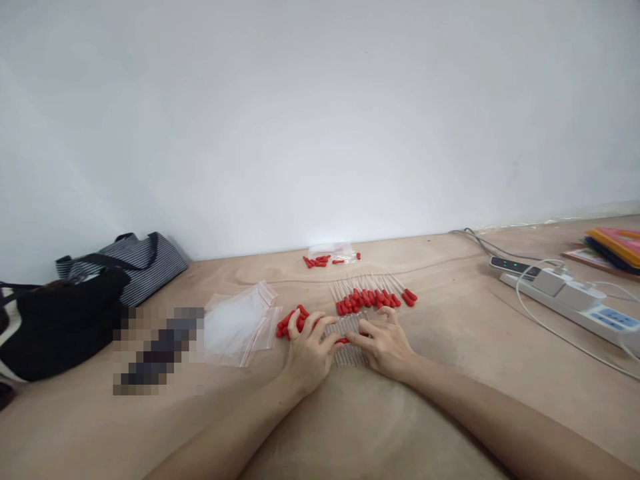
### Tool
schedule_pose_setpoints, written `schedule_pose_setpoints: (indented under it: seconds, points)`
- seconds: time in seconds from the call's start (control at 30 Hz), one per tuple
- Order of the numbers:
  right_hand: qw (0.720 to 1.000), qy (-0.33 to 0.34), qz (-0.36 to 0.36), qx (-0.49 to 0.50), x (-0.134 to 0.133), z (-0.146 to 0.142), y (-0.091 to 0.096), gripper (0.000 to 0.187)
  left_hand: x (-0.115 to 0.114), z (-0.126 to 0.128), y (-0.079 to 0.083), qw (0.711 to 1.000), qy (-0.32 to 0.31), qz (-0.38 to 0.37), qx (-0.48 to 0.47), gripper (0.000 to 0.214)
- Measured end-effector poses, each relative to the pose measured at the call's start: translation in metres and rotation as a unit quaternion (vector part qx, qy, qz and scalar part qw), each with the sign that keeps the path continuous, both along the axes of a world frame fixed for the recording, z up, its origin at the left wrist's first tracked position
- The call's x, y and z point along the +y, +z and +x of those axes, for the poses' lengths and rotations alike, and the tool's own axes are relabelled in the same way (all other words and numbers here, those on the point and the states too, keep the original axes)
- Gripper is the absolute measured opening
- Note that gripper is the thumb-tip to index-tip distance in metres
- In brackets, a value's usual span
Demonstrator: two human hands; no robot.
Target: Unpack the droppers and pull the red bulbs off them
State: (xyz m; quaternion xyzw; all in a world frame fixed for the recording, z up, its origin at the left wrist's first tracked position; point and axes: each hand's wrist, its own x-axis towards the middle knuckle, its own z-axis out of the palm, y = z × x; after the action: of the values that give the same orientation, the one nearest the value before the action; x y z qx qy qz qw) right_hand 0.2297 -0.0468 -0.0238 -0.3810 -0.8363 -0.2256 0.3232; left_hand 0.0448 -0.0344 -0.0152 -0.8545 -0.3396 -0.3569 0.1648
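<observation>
My left hand [309,347] and my right hand [383,341] rest side by side on the wooden surface, fingers curled down onto a bunch of clear glass droppers [350,330] that lies between them. A small heap of red rubber bulbs [290,321] sits just left of my left hand's fingertips. Beyond the hands lies a row of droppers with red bulbs [373,297] fitted on them. Further back, near the wall, a small clear bag and a few loose red bulbs [325,259] lie together.
Clear zip bags [240,327] lie left of my hands. A black bag [55,327] and a striped bag [135,263] sit at the far left by the wall. A white power strip [575,300] with cables lies at right, with coloured books [613,247] beyond it.
</observation>
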Motion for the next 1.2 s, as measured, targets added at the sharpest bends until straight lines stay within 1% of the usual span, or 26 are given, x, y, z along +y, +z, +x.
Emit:
schedule_pose_setpoints:
  seconds: [0.13,0.33,0.43,0.57,0.63,0.7,0.77,0.83,0.9,0.97,1.03,1.1,1.2]
  points:
    - [1.0,-0.002,0.01,0.002,0.0,0.002,0.0,0.031,0.001,0.0,-0.001,1.0,-0.005,0.008,-0.002,0.014]
    - [1.0,0.012,0.008,-0.004,0.003,0.001,-0.003,0.024,0.0,0.001,0.0,1.0,-0.018,0.017,0.005,0.02]
    - [0.999,0.021,0.029,-0.004,0.003,0.0,-0.004,0.023,-0.001,0.002,0.001,0.999,-0.023,0.024,0.005,0.02]
    - [0.999,-0.003,0.036,-0.02,0.003,0.006,-0.001,0.021,-0.001,-0.003,0.004,1.0,-0.02,0.016,0.007,0.019]
    - [0.999,-0.036,0.021,0.01,0.004,0.014,0.002,0.02,0.0,-0.008,0.007,1.0,0.0,-0.001,-0.001,0.019]
    - [0.995,-0.08,-0.011,0.052,0.005,0.023,0.005,0.019,0.003,-0.015,0.011,0.999,0.024,-0.025,-0.018,0.019]
    - [0.988,-0.121,-0.067,0.068,0.006,0.03,0.007,0.021,0.009,-0.022,0.015,0.996,0.054,-0.06,-0.035,0.018]
    - [0.977,-0.155,-0.132,0.069,0.008,0.033,0.007,0.022,0.018,-0.03,0.021,0.987,0.105,-0.111,-0.052,0.019]
    - [0.961,-0.178,-0.192,0.091,0.009,0.034,0.004,0.022,0.029,-0.039,0.026,0.968,0.169,-0.172,-0.071,0.019]
    - [0.944,-0.184,-0.241,0.129,0.012,0.033,0.0,0.022,0.041,-0.049,0.03,0.939,0.229,-0.242,-0.088,0.022]
    - [0.931,-0.18,-0.279,0.15,0.015,0.033,-0.003,0.027,0.053,-0.059,0.034,0.907,0.277,-0.306,-0.079,0.027]
    - [0.924,-0.178,-0.302,0.151,0.017,0.032,-0.003,0.031,0.064,-0.066,0.036,0.889,0.303,-0.34,-0.057,0.03]
    - [0.92,-0.188,-0.316,0.139,0.016,0.031,0.001,0.032,0.074,-0.071,0.037,0.882,0.314,-0.349,-0.033,0.032]
